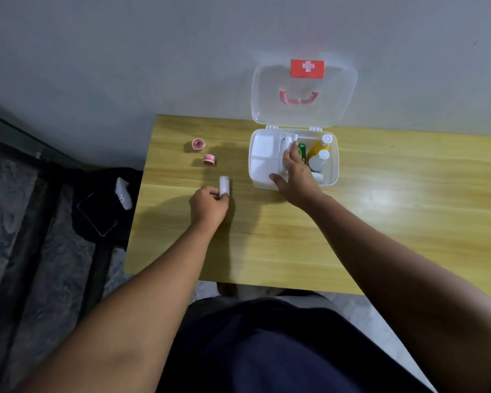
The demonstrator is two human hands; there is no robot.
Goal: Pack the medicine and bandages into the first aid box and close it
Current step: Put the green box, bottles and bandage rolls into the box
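First aid box [333, 168] sits open at center-right of the frame, bottles already inside. Right hand [295, 177] lies loosely spread over its tray; left hand [209, 204] pinches a white bandage roll [224, 185]. The two tape rolls [199, 145] up left could easily get forgotten.

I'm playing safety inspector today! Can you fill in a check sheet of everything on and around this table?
Surface: yellow wooden table against a grey wall.
Job's things: first aid box open, lid upright; a yellow bottle, a white bottle and a green pack inside. Two red tape rolls and a white roll outside it.
Clutter: nothing seen on the table.
Grippers: left hand pinches the white roll; right hand reaches into the box, grasp unclear.
Cables: nothing seen.
Surroundings: dark bag with a phone and a white object beside the table.
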